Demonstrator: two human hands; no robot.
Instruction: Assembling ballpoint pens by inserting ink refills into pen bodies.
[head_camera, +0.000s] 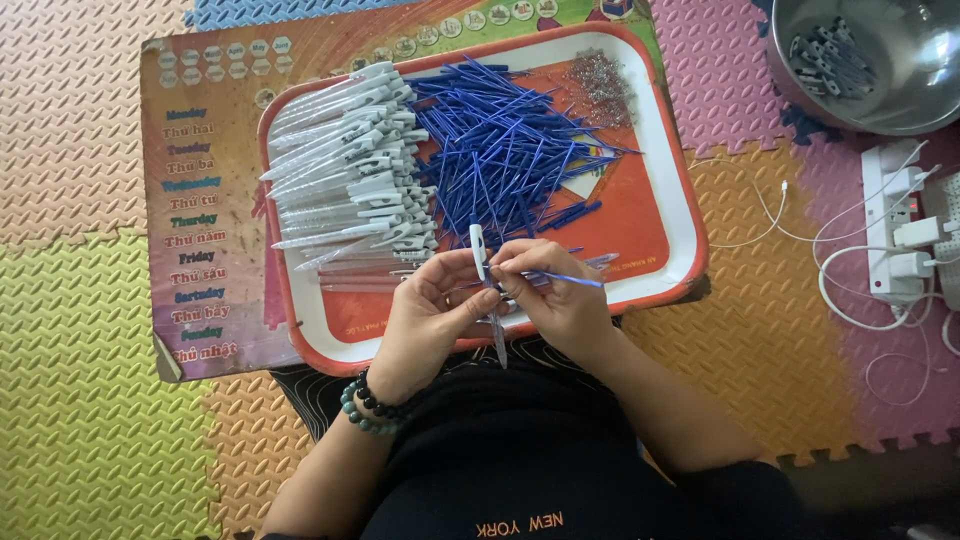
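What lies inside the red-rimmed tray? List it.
The tray holds white pen barrels, blue refills and small springs. The piles and both hands cover part of its floor.

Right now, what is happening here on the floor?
A person sits at a tray and puts pens together. The left hand holds a clear pen barrel, and the right hand holds a blue refill beside it. On the tray lie white barrels, blue refills and small springs.

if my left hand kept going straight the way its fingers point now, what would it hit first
The left hand points toward the right hand; it would likely first meet the white pen barrel between them, then those fingers.
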